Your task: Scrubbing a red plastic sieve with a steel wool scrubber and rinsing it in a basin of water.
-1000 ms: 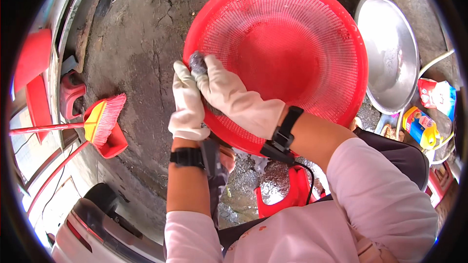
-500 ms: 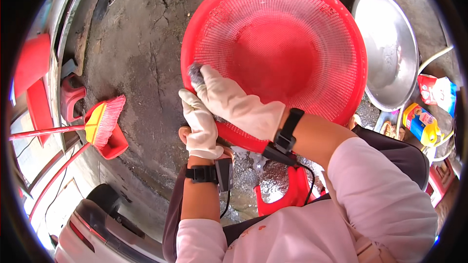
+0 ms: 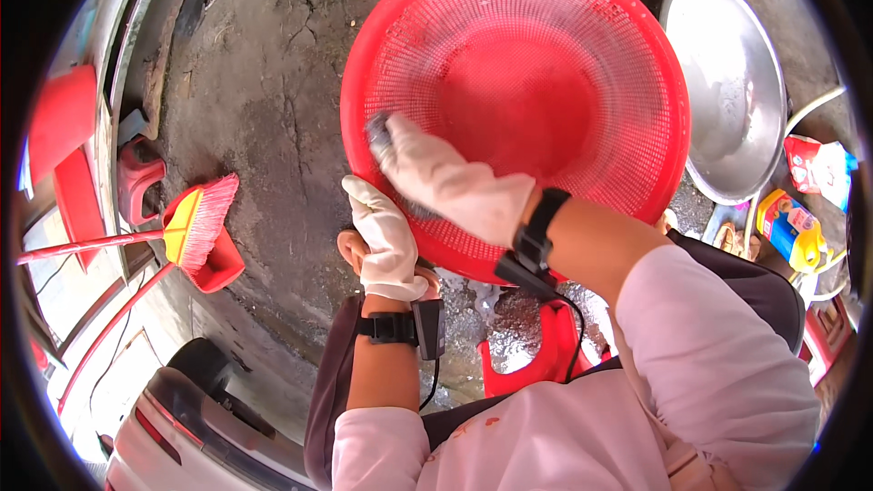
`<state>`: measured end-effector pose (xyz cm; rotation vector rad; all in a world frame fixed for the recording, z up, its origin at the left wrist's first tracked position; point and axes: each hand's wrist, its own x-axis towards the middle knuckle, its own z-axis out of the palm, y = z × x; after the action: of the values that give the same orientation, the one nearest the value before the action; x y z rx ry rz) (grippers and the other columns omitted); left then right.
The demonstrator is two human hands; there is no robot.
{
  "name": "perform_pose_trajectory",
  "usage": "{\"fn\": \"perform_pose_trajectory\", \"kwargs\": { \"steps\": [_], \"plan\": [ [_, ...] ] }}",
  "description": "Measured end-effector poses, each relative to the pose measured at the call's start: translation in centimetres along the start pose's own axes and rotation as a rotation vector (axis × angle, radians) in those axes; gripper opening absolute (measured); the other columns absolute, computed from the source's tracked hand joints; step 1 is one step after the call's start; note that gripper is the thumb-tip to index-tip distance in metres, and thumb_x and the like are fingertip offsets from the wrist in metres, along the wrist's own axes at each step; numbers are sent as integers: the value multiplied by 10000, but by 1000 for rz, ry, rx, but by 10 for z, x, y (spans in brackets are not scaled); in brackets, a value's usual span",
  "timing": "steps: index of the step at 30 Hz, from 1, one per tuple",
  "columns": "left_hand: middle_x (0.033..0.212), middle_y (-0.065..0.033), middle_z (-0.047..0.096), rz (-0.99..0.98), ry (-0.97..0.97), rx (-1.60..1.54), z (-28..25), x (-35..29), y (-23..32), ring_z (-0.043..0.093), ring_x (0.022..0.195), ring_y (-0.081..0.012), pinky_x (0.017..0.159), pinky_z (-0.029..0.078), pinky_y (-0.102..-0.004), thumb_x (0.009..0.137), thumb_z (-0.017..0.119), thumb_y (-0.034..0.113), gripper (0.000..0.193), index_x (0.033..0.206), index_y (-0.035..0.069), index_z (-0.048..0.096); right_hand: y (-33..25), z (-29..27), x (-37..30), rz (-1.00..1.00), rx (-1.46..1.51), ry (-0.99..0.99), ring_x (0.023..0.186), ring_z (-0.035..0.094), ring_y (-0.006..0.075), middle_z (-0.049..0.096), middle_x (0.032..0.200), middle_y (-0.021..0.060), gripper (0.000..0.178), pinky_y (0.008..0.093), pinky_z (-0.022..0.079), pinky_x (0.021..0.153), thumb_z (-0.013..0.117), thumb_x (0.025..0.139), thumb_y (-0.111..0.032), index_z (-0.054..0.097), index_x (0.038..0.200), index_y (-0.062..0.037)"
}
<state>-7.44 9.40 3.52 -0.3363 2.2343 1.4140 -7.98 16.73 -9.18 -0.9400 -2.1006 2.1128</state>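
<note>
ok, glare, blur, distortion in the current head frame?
Head view: glare whitens the upper inside of the metal basin; head view: right hand and the grey scrubber it holds look slightly motion-blurred; head view: fisheye bends straight edges near the dark rim.

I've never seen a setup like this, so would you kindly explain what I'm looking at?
There is no machine arm here: these are a person's own hands, in pale gloves, with a black strap on each wrist. The picture comes from a wide fisheye camera on the person's head, looking down, so straight edges bend near the rim.

The right hand holds a gray wad at the inner left side of a big red basket. The left hand is at the basket's near-left edge; its exact grip is hard to see.

Around them on the floor are a metal basin to the right and a broom and dustpan to the left.
</note>
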Motion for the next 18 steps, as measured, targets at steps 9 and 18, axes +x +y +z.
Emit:
{"fn": "perform_pose_trajectory", "kwargs": {
  "steps": [9,18],
  "plan": [
    [1246,-76,612,-224,39,188,-15,-27,16,571,1076,-213,929,441,-289,996,361,622,704,1448,89,443,-49,-64,-13,304,-291,-33,914,622,365,640,1018,205,414,432,486,836,487,999,-395,526,1235,-57],
    [1306,-166,580,39,-284,-10,-38,56,35,553,1169,-276,987,452,-384,998,369,610,724,1415,24,449,-65,-14,-22,260,-58,-2,1000,620,445,644,1083,247,378,478,482,867,525,981,-346,506,1241,-72]
  ]
}}
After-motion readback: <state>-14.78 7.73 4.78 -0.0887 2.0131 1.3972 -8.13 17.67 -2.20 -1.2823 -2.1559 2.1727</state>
